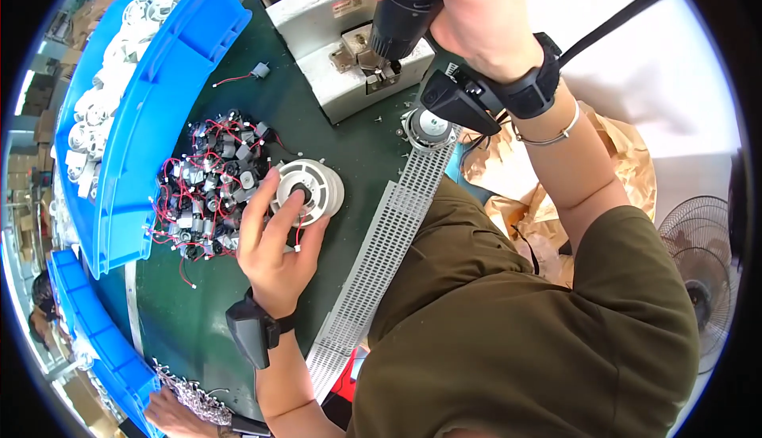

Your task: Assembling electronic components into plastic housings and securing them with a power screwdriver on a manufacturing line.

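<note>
My left hand [278,259] rests over a round white plastic housing [329,192] on the green bench, fingers and thumb around its near side. One fingertip presses at the dark centre of the housing. A fist of my right hand [476,17] closes round a black electric screwdriver [402,13], which points down at the metal front of a white screw feeder [349,81]. The feeder front partly hides the screwdriver's tip. Beside my left fingers lies a heap of small motors with red wires [214,184]. A silver round part [431,127] stands near the feeder.
A blue bin [171,65] of white plastic housings stands at the left, with another blue bin [103,335] below. A perforated metal strip [389,239] edges the bench. One loose motor [259,70] lies apart. Another person's hand [178,414] works by silvery small parts [194,398].
</note>
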The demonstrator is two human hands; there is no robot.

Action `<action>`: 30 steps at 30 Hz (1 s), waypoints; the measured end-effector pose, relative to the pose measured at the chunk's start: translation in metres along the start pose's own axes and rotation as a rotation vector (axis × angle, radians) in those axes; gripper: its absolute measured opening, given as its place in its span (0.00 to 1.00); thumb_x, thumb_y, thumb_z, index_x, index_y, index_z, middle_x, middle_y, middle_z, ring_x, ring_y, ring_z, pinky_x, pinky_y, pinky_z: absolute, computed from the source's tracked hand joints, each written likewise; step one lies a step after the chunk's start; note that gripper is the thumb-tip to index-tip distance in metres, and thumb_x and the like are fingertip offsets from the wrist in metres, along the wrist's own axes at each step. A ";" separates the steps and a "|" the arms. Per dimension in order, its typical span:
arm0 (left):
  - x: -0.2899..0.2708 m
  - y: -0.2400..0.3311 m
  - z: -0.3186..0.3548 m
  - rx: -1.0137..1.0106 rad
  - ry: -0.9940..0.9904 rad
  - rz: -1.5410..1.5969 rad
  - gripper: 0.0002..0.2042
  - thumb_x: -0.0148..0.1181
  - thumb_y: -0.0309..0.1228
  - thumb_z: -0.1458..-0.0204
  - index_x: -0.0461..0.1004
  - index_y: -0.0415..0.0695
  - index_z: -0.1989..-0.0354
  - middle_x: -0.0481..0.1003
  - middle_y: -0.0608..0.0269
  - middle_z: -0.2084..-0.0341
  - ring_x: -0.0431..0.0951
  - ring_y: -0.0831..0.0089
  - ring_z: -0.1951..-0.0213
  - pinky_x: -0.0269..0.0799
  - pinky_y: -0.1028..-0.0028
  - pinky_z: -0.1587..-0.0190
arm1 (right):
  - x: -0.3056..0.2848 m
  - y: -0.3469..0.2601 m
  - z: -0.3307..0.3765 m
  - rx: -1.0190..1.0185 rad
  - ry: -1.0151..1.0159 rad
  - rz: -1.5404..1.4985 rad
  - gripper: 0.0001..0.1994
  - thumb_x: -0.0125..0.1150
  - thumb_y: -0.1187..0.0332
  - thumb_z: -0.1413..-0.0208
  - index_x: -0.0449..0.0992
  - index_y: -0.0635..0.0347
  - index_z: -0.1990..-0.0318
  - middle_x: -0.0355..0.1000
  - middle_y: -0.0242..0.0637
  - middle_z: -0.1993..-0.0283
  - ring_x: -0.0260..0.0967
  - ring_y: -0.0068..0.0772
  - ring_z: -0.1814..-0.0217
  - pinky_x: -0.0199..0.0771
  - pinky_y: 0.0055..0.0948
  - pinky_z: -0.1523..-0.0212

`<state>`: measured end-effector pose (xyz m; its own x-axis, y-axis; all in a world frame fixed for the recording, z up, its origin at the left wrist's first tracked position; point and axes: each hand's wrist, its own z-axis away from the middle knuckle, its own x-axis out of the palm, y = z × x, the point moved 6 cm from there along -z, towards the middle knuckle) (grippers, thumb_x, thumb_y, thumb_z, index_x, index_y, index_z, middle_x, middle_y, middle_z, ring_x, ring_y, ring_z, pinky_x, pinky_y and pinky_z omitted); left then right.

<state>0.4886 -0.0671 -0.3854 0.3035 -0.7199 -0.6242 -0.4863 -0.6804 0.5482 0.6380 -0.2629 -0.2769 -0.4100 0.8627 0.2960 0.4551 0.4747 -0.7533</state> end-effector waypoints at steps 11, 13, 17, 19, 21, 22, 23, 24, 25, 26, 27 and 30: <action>0.002 -0.003 0.005 -0.044 -0.024 -0.035 0.21 0.70 0.21 0.68 0.75 0.40 0.60 0.68 0.49 0.50 0.73 0.55 0.52 0.74 0.66 0.54 | -0.003 0.004 0.004 0.031 0.030 0.139 0.18 0.63 0.78 0.55 0.67 0.70 0.56 0.69 0.31 0.78 0.65 0.19 0.80 0.65 0.19 0.78; 0.001 -0.003 0.005 -0.041 -0.021 -0.030 0.21 0.70 0.21 0.68 0.75 0.40 0.60 0.68 0.49 0.50 0.73 0.55 0.52 0.74 0.66 0.54 | 0.000 0.002 0.004 0.027 0.019 0.173 0.18 0.63 0.78 0.56 0.67 0.70 0.56 0.69 0.31 0.78 0.65 0.19 0.80 0.64 0.19 0.78; 0.002 -0.002 0.005 -0.039 -0.021 -0.048 0.21 0.70 0.21 0.68 0.75 0.40 0.60 0.68 0.49 0.50 0.73 0.56 0.52 0.74 0.67 0.54 | -0.001 -0.004 0.006 -0.017 0.015 0.198 0.18 0.63 0.77 0.56 0.67 0.70 0.56 0.69 0.31 0.79 0.65 0.19 0.80 0.65 0.19 0.77; 0.002 -0.002 0.005 -0.033 -0.019 -0.044 0.20 0.69 0.21 0.67 0.75 0.40 0.60 0.68 0.48 0.50 0.73 0.56 0.52 0.73 0.67 0.54 | 0.001 -0.008 0.005 -0.098 -0.032 0.139 0.18 0.63 0.77 0.56 0.67 0.70 0.56 0.69 0.31 0.79 0.65 0.19 0.80 0.64 0.19 0.77; 0.003 -0.003 0.005 -0.049 -0.026 -0.044 0.20 0.69 0.21 0.67 0.75 0.40 0.60 0.68 0.48 0.50 0.73 0.55 0.52 0.73 0.67 0.54 | 0.000 -0.005 0.007 -0.045 -0.003 0.171 0.18 0.63 0.77 0.56 0.67 0.70 0.56 0.69 0.31 0.79 0.65 0.18 0.80 0.64 0.18 0.77; 0.002 -0.004 0.005 -0.050 -0.025 -0.045 0.20 0.69 0.21 0.67 0.75 0.40 0.60 0.68 0.48 0.50 0.73 0.55 0.52 0.73 0.67 0.54 | -0.002 -0.002 0.007 0.006 0.024 0.200 0.18 0.63 0.77 0.56 0.67 0.70 0.56 0.69 0.31 0.79 0.65 0.18 0.80 0.64 0.18 0.77; 0.002 -0.003 0.005 -0.044 -0.023 -0.049 0.20 0.69 0.21 0.67 0.75 0.39 0.60 0.68 0.47 0.50 0.73 0.55 0.52 0.73 0.67 0.54 | -0.001 -0.001 0.007 0.007 0.023 0.199 0.18 0.63 0.77 0.56 0.67 0.70 0.56 0.69 0.31 0.79 0.65 0.18 0.80 0.64 0.18 0.77; 0.002 -0.003 0.005 -0.039 -0.021 -0.053 0.20 0.69 0.20 0.67 0.75 0.39 0.60 0.68 0.47 0.49 0.73 0.55 0.52 0.73 0.67 0.54 | 0.002 -0.005 0.006 -0.059 -0.022 0.203 0.18 0.63 0.76 0.55 0.67 0.71 0.56 0.69 0.31 0.79 0.65 0.18 0.80 0.64 0.18 0.78; 0.002 -0.004 0.005 -0.042 -0.021 -0.053 0.20 0.69 0.20 0.67 0.75 0.39 0.60 0.68 0.47 0.49 0.73 0.55 0.52 0.73 0.67 0.54 | 0.006 -0.007 0.007 -0.123 -0.067 0.204 0.18 0.62 0.76 0.55 0.67 0.71 0.55 0.69 0.31 0.79 0.65 0.18 0.80 0.64 0.18 0.78; 0.002 -0.004 0.005 -0.044 -0.019 -0.048 0.20 0.69 0.20 0.67 0.75 0.39 0.60 0.68 0.47 0.49 0.73 0.55 0.52 0.73 0.67 0.54 | 0.006 -0.007 0.007 -0.120 -0.068 0.202 0.18 0.62 0.76 0.55 0.67 0.71 0.55 0.69 0.31 0.79 0.65 0.18 0.80 0.64 0.18 0.78; 0.002 -0.004 0.006 -0.045 -0.018 -0.042 0.20 0.69 0.21 0.67 0.75 0.39 0.60 0.68 0.47 0.49 0.73 0.55 0.52 0.73 0.66 0.53 | 0.004 -0.004 0.007 -0.060 -0.032 0.208 0.18 0.63 0.76 0.55 0.67 0.70 0.56 0.69 0.31 0.79 0.65 0.18 0.81 0.64 0.18 0.78; 0.004 -0.002 0.004 -0.035 -0.014 -0.044 0.19 0.69 0.20 0.67 0.75 0.39 0.60 0.68 0.47 0.50 0.72 0.55 0.51 0.73 0.66 0.53 | -0.003 0.003 0.003 0.004 0.009 0.240 0.17 0.63 0.77 0.56 0.67 0.69 0.57 0.69 0.30 0.79 0.65 0.18 0.81 0.64 0.18 0.79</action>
<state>0.4875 -0.0680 -0.3918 0.3127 -0.6874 -0.6556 -0.4437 -0.7159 0.5390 0.6377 -0.2648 -0.2817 -0.2835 0.9523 0.1133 0.5355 0.2552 -0.8050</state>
